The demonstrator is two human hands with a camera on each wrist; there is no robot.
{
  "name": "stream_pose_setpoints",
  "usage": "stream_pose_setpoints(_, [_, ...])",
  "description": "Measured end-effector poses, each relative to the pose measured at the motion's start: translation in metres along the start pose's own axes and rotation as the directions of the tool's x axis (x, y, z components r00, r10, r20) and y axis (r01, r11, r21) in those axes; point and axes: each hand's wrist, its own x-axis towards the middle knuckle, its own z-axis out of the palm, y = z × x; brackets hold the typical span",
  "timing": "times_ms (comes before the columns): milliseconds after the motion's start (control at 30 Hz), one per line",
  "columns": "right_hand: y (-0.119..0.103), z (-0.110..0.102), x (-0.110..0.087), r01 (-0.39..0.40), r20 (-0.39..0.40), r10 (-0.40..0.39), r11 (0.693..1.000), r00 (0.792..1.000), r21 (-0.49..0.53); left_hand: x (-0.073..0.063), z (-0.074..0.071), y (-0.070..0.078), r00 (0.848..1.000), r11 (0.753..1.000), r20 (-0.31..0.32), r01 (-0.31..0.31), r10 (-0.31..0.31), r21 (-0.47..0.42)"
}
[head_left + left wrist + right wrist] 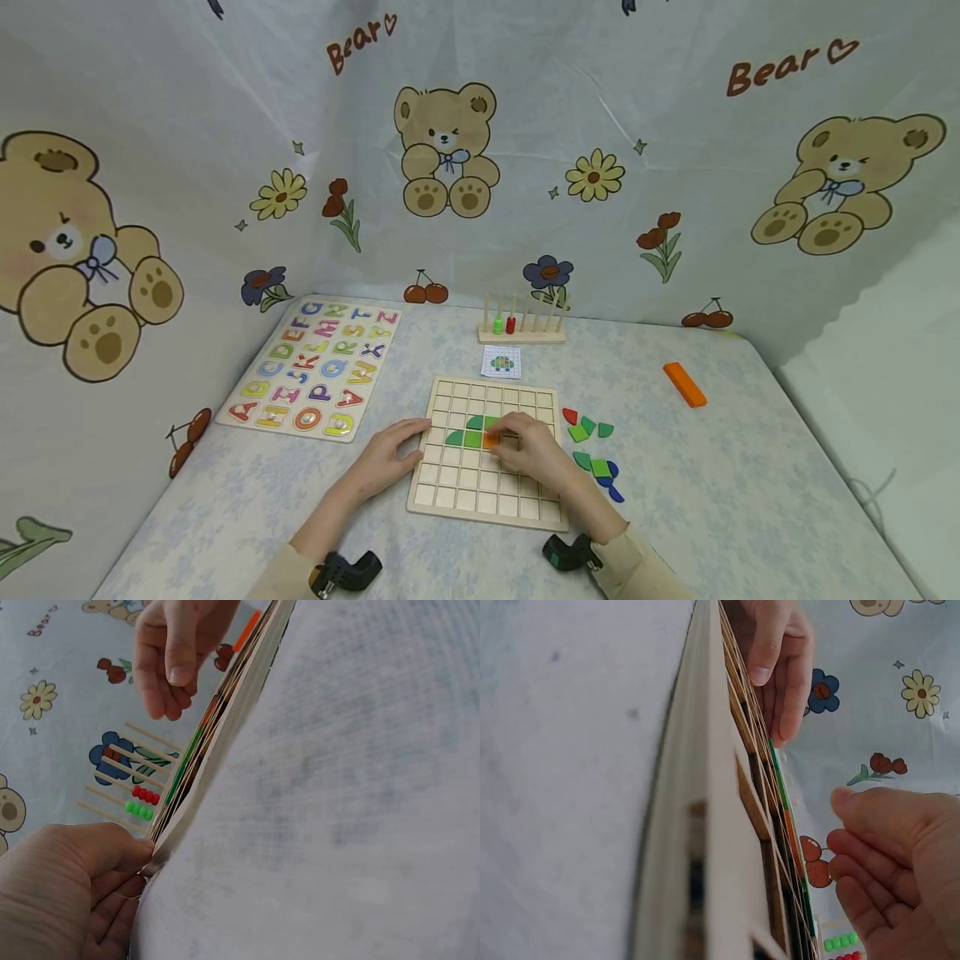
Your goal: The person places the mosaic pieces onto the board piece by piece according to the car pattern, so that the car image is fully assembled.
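Note:
A wooden grid board (pixel 453 500) lies in front of me with several pieces set in its cells. Among them are a green quarter-round (pixel 454 438), a green square (pixel 473 439) and an orange square (pixel 489 442). My left hand (pixel 386 456) touches the board's left edge with thumb and fingers. Over the middle of the board hovers my right hand (pixel 534 450), its fingertips close by the orange square. In the right wrist view, the right hand (pixel 900 862) has loosely bent fingers with nothing between them.
Loose red, green and blue pieces (pixel 600 468) lie right of the board. Behind it are a pattern card (pixel 501 362) and a peg rack (pixel 521 336) with green and red beads. An alphabet board (pixel 311 371) lies left, an orange bar (pixel 685 384) far right.

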Motion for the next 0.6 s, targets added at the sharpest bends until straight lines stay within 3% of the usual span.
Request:
stream_pose_setpoints(133, [-0.006,-0.009,0.0,-0.033,-0.018,0.034,0.996,0.999,0.086,0.0,0.0,0.001,1.0,1.0,0.003,0.002,-0.002,-0.003])
stream_pose_setpoints(267, [-0.02,-0.031,-0.002,-0.073,-0.027,0.077,0.989,0.997,0.126,0.0,0.0,0.001,1.0,1.0,0.005,0.01,-0.01,-0.006])
stream_pose_setpoints(433, [-0.004,-0.055,-0.003,-0.107,-0.107,0.111,0.993,0.988,0.041,0.001,0.0,0.001,1.0,1.0,0.003,0.013,-0.013,-0.013])
stream_pose_setpoints(600, [0.015,-0.075,-0.007,-0.185,-0.186,0.178,0.983,0.966,-0.019,0.0,0.0,0.001,1.0,1.0,0.005,0.009,-0.009,-0.024])
